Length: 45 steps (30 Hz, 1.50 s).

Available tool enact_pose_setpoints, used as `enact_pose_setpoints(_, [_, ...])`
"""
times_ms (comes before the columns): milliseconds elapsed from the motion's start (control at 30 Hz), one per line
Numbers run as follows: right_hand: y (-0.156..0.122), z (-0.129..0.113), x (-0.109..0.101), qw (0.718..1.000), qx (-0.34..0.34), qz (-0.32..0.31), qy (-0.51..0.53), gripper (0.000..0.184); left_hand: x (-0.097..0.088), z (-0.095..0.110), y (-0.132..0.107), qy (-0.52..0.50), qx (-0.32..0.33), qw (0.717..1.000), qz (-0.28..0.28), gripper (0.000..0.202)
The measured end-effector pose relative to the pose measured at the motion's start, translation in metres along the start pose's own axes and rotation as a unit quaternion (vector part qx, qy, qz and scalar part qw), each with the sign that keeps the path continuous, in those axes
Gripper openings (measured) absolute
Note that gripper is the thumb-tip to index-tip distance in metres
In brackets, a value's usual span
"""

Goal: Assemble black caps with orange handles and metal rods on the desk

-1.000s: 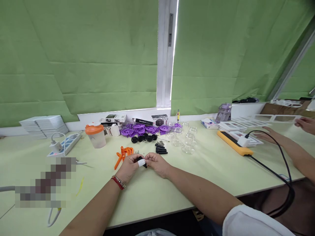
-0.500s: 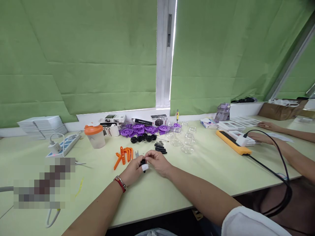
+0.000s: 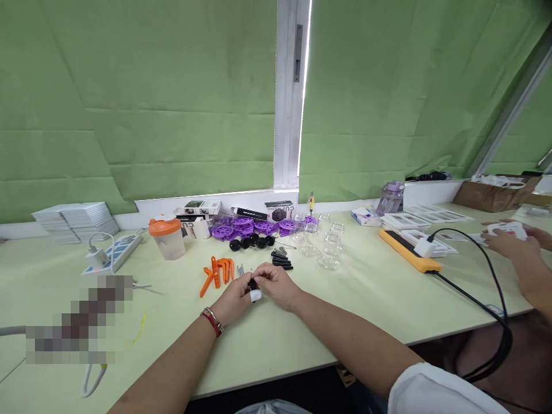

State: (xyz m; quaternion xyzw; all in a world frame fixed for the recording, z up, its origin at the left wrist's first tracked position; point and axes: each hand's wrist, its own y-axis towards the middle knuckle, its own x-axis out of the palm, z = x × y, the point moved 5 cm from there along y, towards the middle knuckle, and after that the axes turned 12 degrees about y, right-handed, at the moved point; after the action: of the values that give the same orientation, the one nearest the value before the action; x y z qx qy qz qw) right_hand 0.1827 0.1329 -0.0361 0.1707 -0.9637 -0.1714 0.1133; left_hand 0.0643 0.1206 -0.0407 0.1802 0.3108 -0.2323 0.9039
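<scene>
A small black part (image 3: 253,284) sits between my hands, mostly covered by fingers; its exact kind cannot be made out. My left hand (image 3: 236,296), with white tape on the thumb, is closed around it. The fingertips of my right hand (image 3: 276,283) pinch at its upper end; whether they hold a smaller piece is hidden. Just beyond lie several orange plastic arms (image 3: 216,272), thin metal pins (image 3: 240,270), black tapered pieces (image 3: 282,261) and springs (image 3: 280,251). Farther back are round black knobs (image 3: 255,242) and purple openwork plastic parts (image 3: 244,227).
Clear glass-like cups (image 3: 330,256) stand right of the parts. An orange-lidded cup (image 3: 166,238) and a white power strip (image 3: 123,253) are at left. An orange power strip (image 3: 407,251) with a black cable lies at right, near a co-worker's hands (image 3: 513,244) holding a white item.
My hands stay nearly in place, with the black part shifted slightly between them. At right, the co-worker's hands have drawn back from the stacks and now hold a white item.
</scene>
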Motion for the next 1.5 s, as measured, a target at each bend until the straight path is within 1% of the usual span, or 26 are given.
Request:
enact_pose_setpoints(367, [0.000,0.004,-0.002,1.000,0.000,-0.006,-0.014,0.013,-0.001,0.000,-0.002,-0.007,0.002,1.000,-0.013,0.013])
enact_pose_setpoints(900, [-0.002,0.003,-0.001,1.000,-0.005,-0.011,-0.028,0.014,-0.002,0.001,-0.003,0.001,-0.009,1.000,-0.015,0.015])
enact_pose_setpoints(967, [0.002,0.003,-0.006,0.999,-0.008,-0.014,-0.047,0.014,-0.002,-0.001,-0.003,0.011,-0.012,1.000,-0.016,0.014])
enact_pose_setpoints(1000, [0.006,0.003,-0.012,0.998,-0.005,-0.008,-0.060,0.015,-0.002,-0.003,-0.003,0.015,-0.016,1.000,-0.015,0.014])
enact_pose_setpoints(1033, [0.011,0.003,-0.021,0.997,0.000,0.007,-0.079,0.017,-0.002,-0.004,-0.004,0.019,-0.020,0.999,-0.016,0.013])
enact_pose_setpoints(1067, [0.016,0.003,-0.033,0.994,0.009,0.035,-0.099,0.020,-0.002,-0.005,-0.004,0.023,-0.024,0.999,-0.016,0.013])
enact_pose_setpoints(1100, [0.022,0.001,-0.048,0.989,0.013,0.072,-0.127,0.022,-0.002,-0.006,-0.005,0.028,-0.029,0.999,-0.016,0.013])
enact_pose_setpoints(1167, [0.033,-0.006,-0.081,0.963,0.010,0.158,-0.218,0.025,-0.002,-0.007,-0.005,0.039,-0.037,0.998,-0.018,0.013])
enact_pose_setpoints(1200, [0.037,-0.009,-0.095,0.943,0.018,0.184,-0.277,0.027,-0.003,-0.007,-0.006,0.045,-0.039,0.998,-0.019,0.013])
enact_pose_setpoints(1233, [0.042,-0.010,-0.106,0.923,0.034,0.183,-0.337,0.030,-0.003,-0.007,-0.006,0.048,-0.039,0.998,-0.020,0.013])
enact_pose_setpoints(1300, [0.050,-0.007,-0.121,0.887,0.080,0.148,-0.430,0.041,-0.003,-0.007,-0.006,0.050,-0.037,0.998,-0.023,0.013])
enact_pose_setpoints(1367, [0.057,0.000,-0.127,0.860,0.120,0.086,-0.488,0.054,-0.003,-0.007,-0.006,0.051,-0.037,0.998,-0.025,0.013])
enact_pose_setpoints(1433, [0.064,0.007,-0.128,0.848,0.140,0.038,-0.510,0.062,-0.002,-0.007,-0.006,0.052,-0.039,0.998,-0.027,0.014])
enact_pose_setpoints(1500, [0.071,0.012,-0.128,0.843,0.146,0.016,-0.517,0.065,-0.002,-0.006,-0.006,0.050,-0.041,0.997,-0.028,0.014])
